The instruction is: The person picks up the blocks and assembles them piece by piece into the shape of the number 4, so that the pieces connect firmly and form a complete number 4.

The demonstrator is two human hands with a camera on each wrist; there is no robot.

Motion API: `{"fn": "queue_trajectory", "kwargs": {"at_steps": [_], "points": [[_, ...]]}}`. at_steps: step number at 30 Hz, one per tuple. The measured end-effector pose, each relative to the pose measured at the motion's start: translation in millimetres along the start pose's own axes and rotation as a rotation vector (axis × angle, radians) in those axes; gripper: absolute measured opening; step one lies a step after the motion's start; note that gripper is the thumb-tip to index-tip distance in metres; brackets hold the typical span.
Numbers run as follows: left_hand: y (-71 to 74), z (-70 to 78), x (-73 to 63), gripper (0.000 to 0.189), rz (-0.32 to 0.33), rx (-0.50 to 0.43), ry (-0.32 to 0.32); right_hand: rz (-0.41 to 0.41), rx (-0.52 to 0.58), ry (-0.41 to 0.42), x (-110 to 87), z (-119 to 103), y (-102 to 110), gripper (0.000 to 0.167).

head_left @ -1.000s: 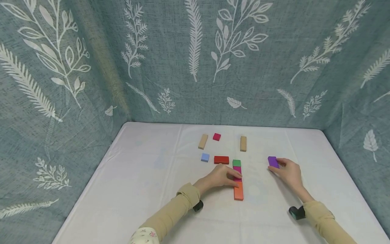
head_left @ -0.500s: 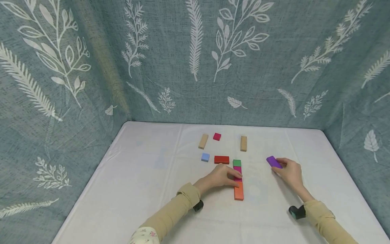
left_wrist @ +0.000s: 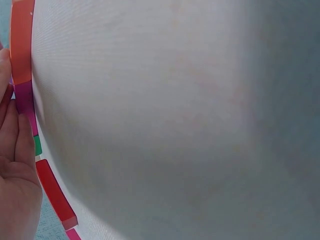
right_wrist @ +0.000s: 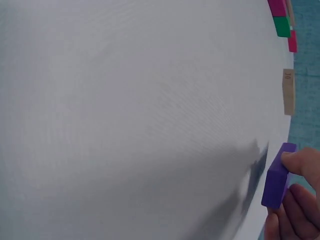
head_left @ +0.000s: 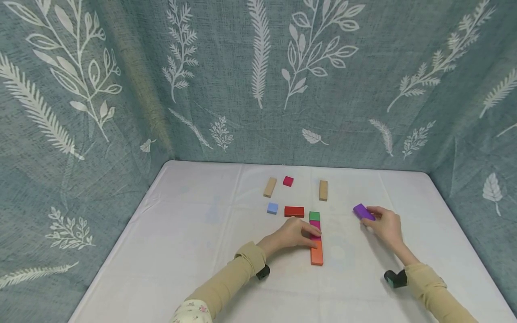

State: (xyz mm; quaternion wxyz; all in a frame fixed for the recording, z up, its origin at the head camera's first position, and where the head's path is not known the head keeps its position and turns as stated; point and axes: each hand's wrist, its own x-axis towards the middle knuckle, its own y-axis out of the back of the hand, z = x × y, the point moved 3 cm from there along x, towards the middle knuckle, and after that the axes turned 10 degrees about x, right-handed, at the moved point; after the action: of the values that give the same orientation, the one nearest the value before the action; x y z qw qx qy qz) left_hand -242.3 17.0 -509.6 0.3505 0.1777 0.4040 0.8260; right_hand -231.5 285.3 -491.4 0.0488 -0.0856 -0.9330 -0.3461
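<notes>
In the head view, my left hand (head_left: 294, 233) rests over a straight row of blocks, its fingertips on the magenta block (head_left: 314, 223) and its thumb at the orange block (head_left: 317, 256). A green block (head_left: 314, 216) sits at the row's far end. My right hand (head_left: 386, 225) pinches a purple block (head_left: 363, 211) between thumb and fingers, to the right of the row. In the right wrist view the purple block (right_wrist: 276, 182) is tilted, with a shadow on the cloth beside it. A red block (head_left: 294, 211) lies just left of the green one.
Behind the row lie two plain wooden blocks, left (head_left: 269, 187) and right (head_left: 323, 190), and a small crimson block (head_left: 288, 181). A light blue block (head_left: 272, 208) is left of the red one. White cloth covers the table (head_left: 194, 233); patterned curtains (head_left: 226, 89) hang around it.
The purple block has turned in my right hand, from nearly upright in the view to slanting, its far end now to the left. My left hand and the row have stayed put.
</notes>
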Motion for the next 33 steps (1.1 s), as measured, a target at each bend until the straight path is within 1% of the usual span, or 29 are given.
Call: {"fn": "queue_trajectory", "kwargs": {"at_steps": [4,7,18,20,25,27,33], "points": [[0.1,0.0,0.3,0.033,0.001,0.008,-0.005,-0.015,0.013,-0.010,3.6,-1,3,0.044],[-0.1,-0.1,1.0,0.033,0.000,0.008,-0.003,-0.012,0.020,-0.001,5.7,-4,7,0.044],[0.5,0.5,0.3,0.033,-0.001,0.021,-0.006,0.055,0.047,0.118,13.6,-20,18,0.040],[0.8,0.8,-0.1,0.033,0.000,0.020,-0.007,0.076,0.044,0.105,15.5,-21,20,0.040],[0.7,0.8,-1.0,0.033,-0.002,0.017,-0.003,0.075,0.046,0.089,18.9,-25,24,0.040],[0.4,0.6,-0.9,0.033,-0.003,0.018,-0.001,0.063,0.052,0.114,20.1,-27,26,0.041],[0.3,0.0,-0.2,0.033,0.002,0.035,-0.009,0.071,0.041,0.148,22.8,-33,32,0.040]]}}
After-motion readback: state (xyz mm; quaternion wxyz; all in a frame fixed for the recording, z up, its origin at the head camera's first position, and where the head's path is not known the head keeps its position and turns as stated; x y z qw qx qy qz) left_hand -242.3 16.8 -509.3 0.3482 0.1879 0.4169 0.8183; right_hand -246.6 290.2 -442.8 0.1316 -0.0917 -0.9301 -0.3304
